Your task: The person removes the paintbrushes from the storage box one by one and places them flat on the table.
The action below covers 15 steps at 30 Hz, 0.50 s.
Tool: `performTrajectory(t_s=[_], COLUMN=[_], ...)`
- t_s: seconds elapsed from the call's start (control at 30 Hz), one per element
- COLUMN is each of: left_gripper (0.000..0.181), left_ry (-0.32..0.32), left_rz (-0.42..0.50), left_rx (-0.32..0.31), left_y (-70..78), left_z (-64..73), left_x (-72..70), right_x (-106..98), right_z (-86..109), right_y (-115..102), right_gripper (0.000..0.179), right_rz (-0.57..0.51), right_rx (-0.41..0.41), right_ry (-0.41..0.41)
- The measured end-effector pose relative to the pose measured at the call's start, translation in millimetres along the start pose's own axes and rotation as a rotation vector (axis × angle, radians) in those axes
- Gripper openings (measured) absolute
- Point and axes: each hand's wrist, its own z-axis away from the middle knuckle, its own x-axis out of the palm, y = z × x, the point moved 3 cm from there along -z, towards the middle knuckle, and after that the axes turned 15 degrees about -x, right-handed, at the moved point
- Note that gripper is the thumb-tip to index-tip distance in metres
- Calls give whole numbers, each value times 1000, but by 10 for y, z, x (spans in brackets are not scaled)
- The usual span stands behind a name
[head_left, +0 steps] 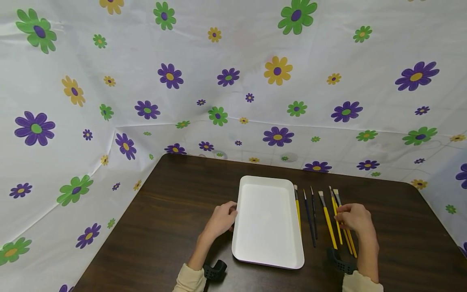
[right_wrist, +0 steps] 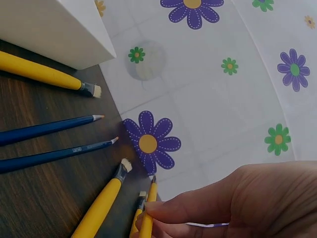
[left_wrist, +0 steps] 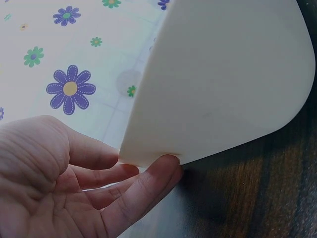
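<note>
A shallow white tray [head_left: 268, 221] stands on the dark table. My left hand [head_left: 221, 217] is at its left side; in the left wrist view the thumb and fingers [left_wrist: 161, 171] grip the tray's side wall [left_wrist: 213, 89] between rim and lower edge. My right hand [head_left: 354, 219] is over the rightmost paintbrushes. Up close in the right wrist view, its thumb and fingers pinch a slim yellow paintbrush [right_wrist: 148, 213] with a dark pointed tip. Right beside that one lies a flat-tipped yellow paintbrush [right_wrist: 137, 215], partly covered by the hand.
Between tray and right hand lie a wide yellow paintbrush [head_left: 329, 223] and two dark blue paintbrushes [head_left: 309, 217]. Another yellow paintbrush [head_left: 298, 211] lies along the tray's right wall. The brown table [head_left: 175, 198] meets a white flowered sheet [head_left: 240, 52] at the back.
</note>
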Motion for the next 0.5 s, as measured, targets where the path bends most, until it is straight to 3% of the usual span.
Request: performTrajectory(t_s=[0.5], left_gripper=[33], left_ry=[-8], left_rz=[8], left_rx=[7], left_y=[7], left_z=[12], left_x=[-7], right_x=[12], right_z=[-26], right_y=[18], right_gripper=[25], right_rz=[52], right_rx=[4], right_ry=[-18])
